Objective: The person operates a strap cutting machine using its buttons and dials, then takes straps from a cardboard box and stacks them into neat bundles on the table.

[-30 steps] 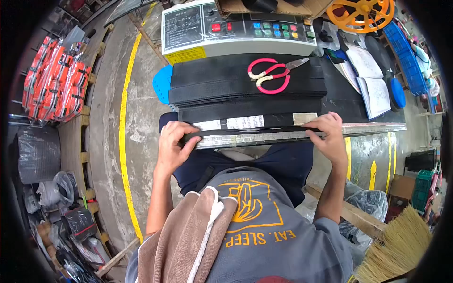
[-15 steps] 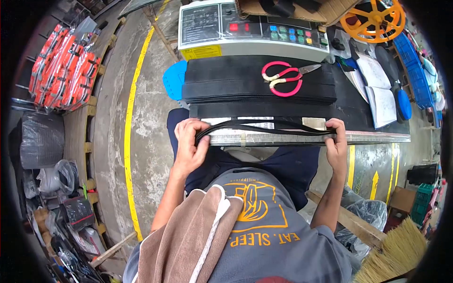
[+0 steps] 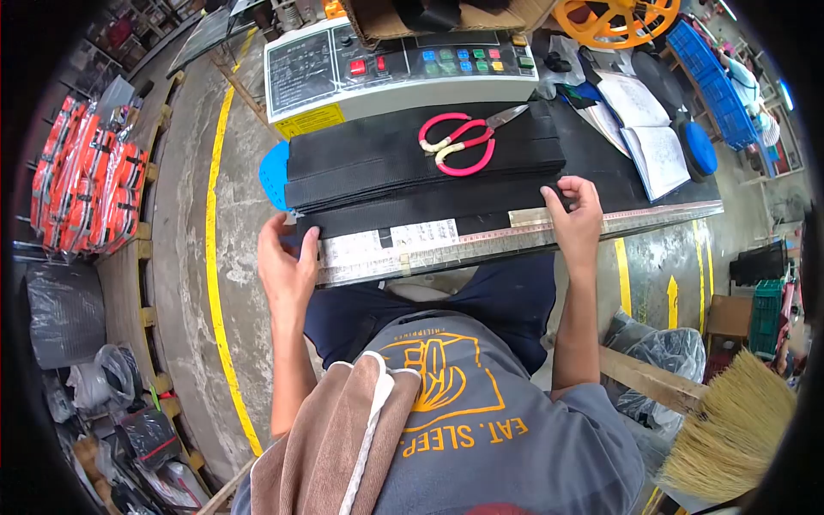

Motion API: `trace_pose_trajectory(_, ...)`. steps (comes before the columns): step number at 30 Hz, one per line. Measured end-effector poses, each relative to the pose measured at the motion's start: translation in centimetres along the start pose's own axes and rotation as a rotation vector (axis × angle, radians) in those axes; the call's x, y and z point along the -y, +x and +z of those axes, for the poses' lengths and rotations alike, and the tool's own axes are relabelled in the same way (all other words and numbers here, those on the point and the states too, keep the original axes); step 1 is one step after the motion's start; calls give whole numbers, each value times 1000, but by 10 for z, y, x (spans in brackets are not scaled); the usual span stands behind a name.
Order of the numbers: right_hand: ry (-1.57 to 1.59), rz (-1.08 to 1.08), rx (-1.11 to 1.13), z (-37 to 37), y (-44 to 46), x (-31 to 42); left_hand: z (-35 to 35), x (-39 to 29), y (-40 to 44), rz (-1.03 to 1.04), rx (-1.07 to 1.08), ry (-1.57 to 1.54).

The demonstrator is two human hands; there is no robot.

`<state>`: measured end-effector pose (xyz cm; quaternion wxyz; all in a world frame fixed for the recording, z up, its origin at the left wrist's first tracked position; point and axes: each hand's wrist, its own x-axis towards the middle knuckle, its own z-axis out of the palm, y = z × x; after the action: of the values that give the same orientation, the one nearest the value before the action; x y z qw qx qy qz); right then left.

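Black webbing straps [image 3: 429, 202] lie flat on the bench, in front of a thicker stack of black straps [image 3: 360, 167]. My left hand [image 3: 287, 264] is at their left end, thumb and fingers apart, with nothing gripped between them. At the right end, my right hand [image 3: 577, 216] has its thumb and fingers parted, the tips at or near the strap ends. A ruler [image 3: 481, 246] runs along the bench's front edge below both hands. Pink-handled scissors [image 3: 463, 142] rest on the thicker stack.
Behind the stack stands a white control panel [image 3: 395, 73] with coloured buttons, a cardboard box [image 3: 506, 21] above it. An open notebook [image 3: 652, 154] and a blue round object [image 3: 699, 148] lie to the right. A broom [image 3: 730, 429] is at lower right.
The bundle of black straps that both hands held raised above the ruler is no longer in them. Both hands have opened at the ends of the flat straps. The view has shifted and turned slightly.
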<state>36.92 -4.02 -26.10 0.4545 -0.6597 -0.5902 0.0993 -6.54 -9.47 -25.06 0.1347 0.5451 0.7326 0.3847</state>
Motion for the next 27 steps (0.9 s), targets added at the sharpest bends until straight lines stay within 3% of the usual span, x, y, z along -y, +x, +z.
trace_pose_trajectory(3,22,26,121,-20,-3,-2,-13,-10,-7,79,43,220)
trace_pose_trajectory(6,-174,-190,217,-39,-3,9,-18,-25,-8,80,126,368)
trace_pose_trajectory(12,-338,27,272,-26,8,15,-13,-30,1,101,139,399)
trace_pose_trajectory(15,-187,73,265,-12,3,10,-14,-35,4,71,208,417)
trace_pose_trajectory(18,-192,66,182,-13,2,25,-13,-33,4,99,176,392)
trace_pose_trajectory(21,-190,106,205,-21,3,27,-13,-26,4,112,133,319)
trace_pose_trajectory(24,-227,74,311,-17,6,18,-12,-26,8,56,224,414)
trace_pose_trajectory(27,-235,109,252,-14,5,21,-10,-25,7,54,186,385)
